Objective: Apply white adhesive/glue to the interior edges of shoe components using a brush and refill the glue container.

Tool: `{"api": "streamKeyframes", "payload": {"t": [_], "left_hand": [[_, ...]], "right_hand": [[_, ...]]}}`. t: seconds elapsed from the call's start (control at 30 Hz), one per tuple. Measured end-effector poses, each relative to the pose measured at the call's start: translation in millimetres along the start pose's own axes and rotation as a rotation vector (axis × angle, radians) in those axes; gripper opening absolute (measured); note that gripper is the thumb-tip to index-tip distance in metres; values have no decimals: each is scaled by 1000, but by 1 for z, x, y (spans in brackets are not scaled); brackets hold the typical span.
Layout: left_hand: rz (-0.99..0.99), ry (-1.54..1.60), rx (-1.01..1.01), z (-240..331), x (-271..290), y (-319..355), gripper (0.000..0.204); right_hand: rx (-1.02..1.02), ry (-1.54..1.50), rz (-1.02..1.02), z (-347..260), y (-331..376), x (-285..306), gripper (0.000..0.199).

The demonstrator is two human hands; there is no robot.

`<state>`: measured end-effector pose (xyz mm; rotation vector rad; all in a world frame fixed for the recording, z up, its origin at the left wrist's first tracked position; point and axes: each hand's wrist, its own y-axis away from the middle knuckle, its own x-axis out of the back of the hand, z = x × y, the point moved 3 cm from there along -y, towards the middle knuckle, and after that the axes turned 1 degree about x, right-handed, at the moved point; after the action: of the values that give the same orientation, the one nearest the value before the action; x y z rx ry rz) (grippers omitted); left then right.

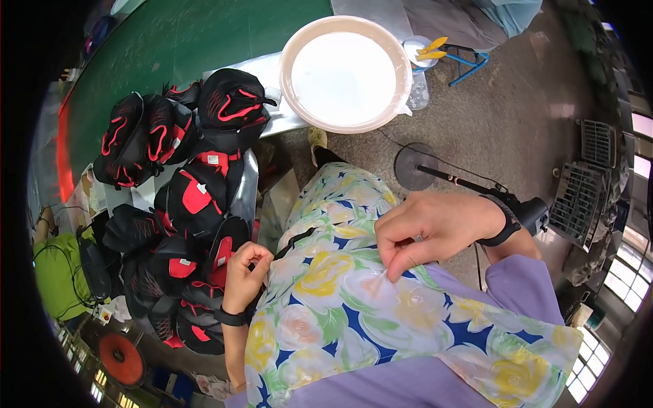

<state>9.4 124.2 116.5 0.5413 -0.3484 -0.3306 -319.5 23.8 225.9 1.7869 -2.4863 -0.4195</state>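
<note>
While the R hand point(439, 228) pinches the floral apron point(326, 272) btwn thumb & index, the L hand point(243, 275) has its fingers curled in close by the black strap point(298, 239); can't tell if they grip it. Apron's worn over a lilac top point(394, 387). Step in hand: prob. adjusting the apron; next move prob. calls for a light R pull, w/o snagging the strap. Past L hand: black-and-red fabric items point(196, 192), heaped; farther out, green tabletop point(183, 37) & beige basin point(403, 81) w/ white contents.
</note>
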Motion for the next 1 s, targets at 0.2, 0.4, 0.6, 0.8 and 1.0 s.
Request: {"api": "streamKeyframes", "payload": {"t": [0.2, 0.4, 0.6, 0.8, 1.0], "left_hand": [[14, -14, -30, -3, -4, 2, 10], [1, 5, -42, 3, -1, 1, 8], [2, 27, 4, 1, -8, 2, 8], [-53, -21, -12, 2, -14, 0, 9], [-44, -40, -25, 4, -15, 3, 10]], "right_hand": [[-158, -55, 622, 34, 8, 15, 16], [-55, -104, 759, 63, 23, 25, 21], [-22, 242, 177, -8, 49, -11, 26], [123, 243, 346, -1, 50, -27, 31], [73, 212, 612, 31, 36, -24, 27]]}}
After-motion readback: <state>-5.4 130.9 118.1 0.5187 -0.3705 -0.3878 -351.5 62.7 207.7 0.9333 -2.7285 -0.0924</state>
